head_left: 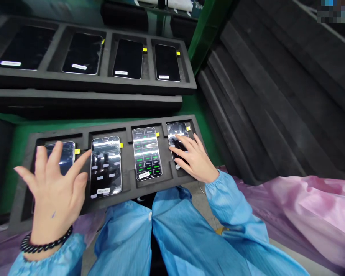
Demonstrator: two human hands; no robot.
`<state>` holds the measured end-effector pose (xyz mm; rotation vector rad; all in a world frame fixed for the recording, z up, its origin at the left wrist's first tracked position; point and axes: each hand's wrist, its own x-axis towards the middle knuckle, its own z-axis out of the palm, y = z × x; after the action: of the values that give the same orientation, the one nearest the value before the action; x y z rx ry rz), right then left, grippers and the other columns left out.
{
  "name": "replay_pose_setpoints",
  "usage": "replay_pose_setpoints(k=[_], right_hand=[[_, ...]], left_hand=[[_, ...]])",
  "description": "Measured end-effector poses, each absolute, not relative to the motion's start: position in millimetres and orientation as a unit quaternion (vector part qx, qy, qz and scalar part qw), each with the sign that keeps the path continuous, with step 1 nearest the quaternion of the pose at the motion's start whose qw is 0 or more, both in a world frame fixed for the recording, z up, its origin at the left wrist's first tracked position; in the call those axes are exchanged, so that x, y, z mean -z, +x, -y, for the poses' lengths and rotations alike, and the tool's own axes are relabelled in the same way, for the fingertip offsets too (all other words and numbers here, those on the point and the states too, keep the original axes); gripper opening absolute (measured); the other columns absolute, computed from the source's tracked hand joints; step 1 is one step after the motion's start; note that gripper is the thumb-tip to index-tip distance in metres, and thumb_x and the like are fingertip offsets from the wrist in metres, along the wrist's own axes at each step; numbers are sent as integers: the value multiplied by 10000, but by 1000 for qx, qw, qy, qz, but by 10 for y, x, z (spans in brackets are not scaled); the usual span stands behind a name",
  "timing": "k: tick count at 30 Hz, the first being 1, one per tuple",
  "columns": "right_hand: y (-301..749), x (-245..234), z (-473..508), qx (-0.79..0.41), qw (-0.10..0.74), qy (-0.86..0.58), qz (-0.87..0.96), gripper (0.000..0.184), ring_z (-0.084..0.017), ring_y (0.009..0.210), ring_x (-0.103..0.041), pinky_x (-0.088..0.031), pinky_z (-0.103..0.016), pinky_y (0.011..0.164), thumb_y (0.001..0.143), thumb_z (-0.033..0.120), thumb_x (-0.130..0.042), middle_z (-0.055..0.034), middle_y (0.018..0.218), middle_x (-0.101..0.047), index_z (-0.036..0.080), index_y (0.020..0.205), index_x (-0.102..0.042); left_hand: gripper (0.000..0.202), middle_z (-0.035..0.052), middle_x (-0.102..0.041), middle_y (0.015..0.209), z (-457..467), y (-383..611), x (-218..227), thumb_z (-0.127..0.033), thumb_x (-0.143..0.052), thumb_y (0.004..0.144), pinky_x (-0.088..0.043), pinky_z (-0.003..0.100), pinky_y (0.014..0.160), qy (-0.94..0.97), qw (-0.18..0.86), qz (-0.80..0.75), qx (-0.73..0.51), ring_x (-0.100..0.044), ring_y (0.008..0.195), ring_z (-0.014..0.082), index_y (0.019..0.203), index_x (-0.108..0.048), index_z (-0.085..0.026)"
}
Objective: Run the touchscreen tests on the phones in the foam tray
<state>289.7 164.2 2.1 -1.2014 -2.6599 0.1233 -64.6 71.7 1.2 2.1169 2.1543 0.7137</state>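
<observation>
A dark foam tray point(126, 160) lies across the front of the bench, with smartphones set in its slots. My left hand point(56, 188), fingers spread, is over the leftmost phone point(67, 161) and hides much of it. Beside it, a second phone point(105, 170) shows small pale blocks on a dark screen. The third phone point(147, 153) displays a grid with green text. At the right end, my right hand point(192, 157) rests its outstretched fingers on or just above the screen of another phone point(176, 132). Neither hand grips anything. Yellow tabs stick out at the phones' sides.
Behind, a second foam tray point(106, 57) holds several dark-screened phones, above another tray edge point(89, 101). A tall stack of black foam trays point(264, 96) rises at the right, beside a green post point(208, 32). Pink fabric point(313, 207) shows at lower right.
</observation>
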Motion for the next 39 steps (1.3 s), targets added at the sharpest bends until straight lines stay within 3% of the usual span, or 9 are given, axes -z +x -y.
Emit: replay_pose_setpoints(k=[5, 9, 17, 22, 29, 39], right_hand=[[3009, -21, -1553, -38, 164, -404, 899, 306, -284, 1372, -497, -305, -607, 1216, 1034, 315, -486, -138, 1527, -514, 232, 1210, -721], [3123, 19, -1480, -41, 157, -407, 899, 286, -297, 1354, -511, -321, -631, 1195, 1026, 279, -504, -149, 1528, -505, 227, 1212, -715], [3267, 20, -1417, -35, 181, -442, 878, 301, -305, 1376, -493, -330, -621, 1187, 1026, 233, -489, -153, 1530, -487, 220, 1250, -689], [3312, 23, -1386, -29, 172, -465, 868, 302, -303, 1386, -487, -319, -609, 1194, 1034, 260, -478, -149, 1545, -470, 236, 1225, -711], [3302, 62, -1419, -34, 139, -492, 859, 343, -302, 1399, -464, -298, -617, 1205, 1043, 322, -456, -144, 1583, -435, 249, 1308, -661], [2975, -32, -1622, -53, 99, -457, 882, 402, -314, 1436, -416, -234, -649, 1231, 1038, 378, -458, -132, 1634, -375, 252, 1393, -600]], left_hand=[[441, 117, -198, 1699, -595, -677, 64, -309, -362, 1027, -5, 797, 1177, 694, 13, -690, -207, -104, 1575, 430, 1389, -606, -246], [441, 156, -225, 1684, -559, -694, 109, -308, -349, 1034, -32, 782, 1191, 696, 9, -697, -170, -97, 1579, 415, 1346, -638, -192], [478, 151, -181, 1697, -672, -678, 183, -343, -356, 1029, -66, 798, 1181, 698, 41, -707, -103, -114, 1574, 434, 1464, -533, -253], [494, 187, -164, 1693, -720, -638, 200, -338, -312, 1040, -43, 796, 1175, 710, 30, -692, -129, -98, 1577, 426, 1449, -541, -181], [570, 74, -66, 1725, -775, -515, 116, -297, -355, 1030, -15, 792, 1175, 751, 37, -636, -173, -59, 1583, 419, 1581, -255, -409], [605, 60, -93, 1722, -772, -491, 111, -256, -337, 1019, -56, 768, 1205, 759, 60, -618, -195, -68, 1583, 414, 1587, -225, -431]])
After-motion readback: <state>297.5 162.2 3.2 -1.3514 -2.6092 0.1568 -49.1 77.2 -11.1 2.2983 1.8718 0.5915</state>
